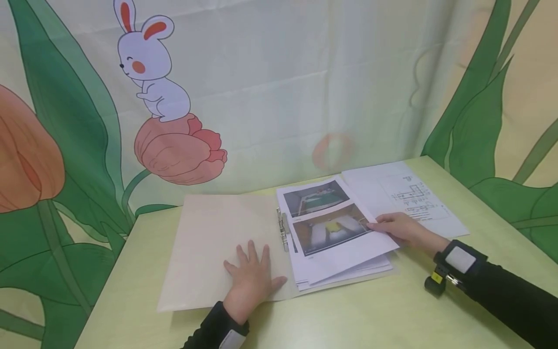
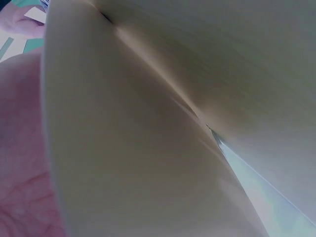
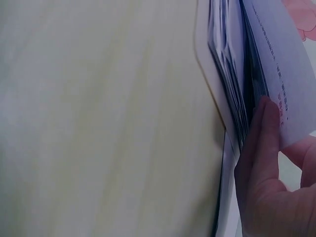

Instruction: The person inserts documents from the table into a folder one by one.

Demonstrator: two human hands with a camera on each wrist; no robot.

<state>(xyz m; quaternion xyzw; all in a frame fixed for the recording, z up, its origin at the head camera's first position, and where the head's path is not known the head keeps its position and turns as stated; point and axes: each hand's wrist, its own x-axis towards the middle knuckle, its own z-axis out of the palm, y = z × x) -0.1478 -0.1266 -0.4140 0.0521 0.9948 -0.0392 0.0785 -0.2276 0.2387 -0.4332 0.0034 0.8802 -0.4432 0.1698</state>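
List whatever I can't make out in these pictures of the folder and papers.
Head: most of the lower sheets, covered by the photo sheet.
Head: fine detail in the line drawing, too small.
Left wrist: most of the left hand, cut off by the left edge.
Right wrist: what the raised sheet says, too small and blurred.

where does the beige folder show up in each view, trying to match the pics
Head: the beige folder lies open at lower centre, under the left hand and papers.
Left wrist: its cover fills the middle, right of the palm.
Right wrist: a thin strip of it shows upper right, along the papers' left edge.
Shared landmark: the table, around the folder, upper right, and across the left, respectively.
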